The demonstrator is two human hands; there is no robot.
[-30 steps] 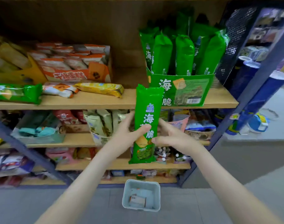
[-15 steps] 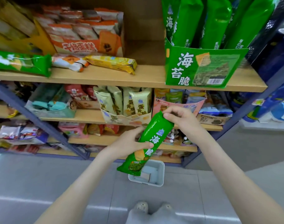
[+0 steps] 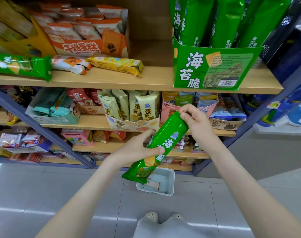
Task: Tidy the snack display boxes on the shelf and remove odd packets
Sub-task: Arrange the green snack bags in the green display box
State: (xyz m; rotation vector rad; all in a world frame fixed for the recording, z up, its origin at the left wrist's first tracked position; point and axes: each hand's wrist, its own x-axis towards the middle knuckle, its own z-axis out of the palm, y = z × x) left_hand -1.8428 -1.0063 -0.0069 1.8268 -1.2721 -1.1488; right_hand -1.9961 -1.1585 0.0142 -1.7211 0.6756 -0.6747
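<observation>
Green seaweed packet (image 3: 165, 143) is held tilted: its middle is gripped by left hand (image 3: 137, 148), its top end is pinched by right hand (image 3: 196, 121).

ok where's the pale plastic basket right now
Head view, lower centre: the pale plastic basket sits on the grey floor by the bottom shelf, just below the held long green snack packet.

so the seaweed packet (image 3: 170, 134) is glossy bright green with white lettering, same green as the display box (image 3: 206, 69), plus an orange-and-white box (image 3: 81, 47), a yellow packet (image 3: 115, 64), light wood shelf (image 3: 154, 79), pale blue basket (image 3: 171, 182)
</observation>
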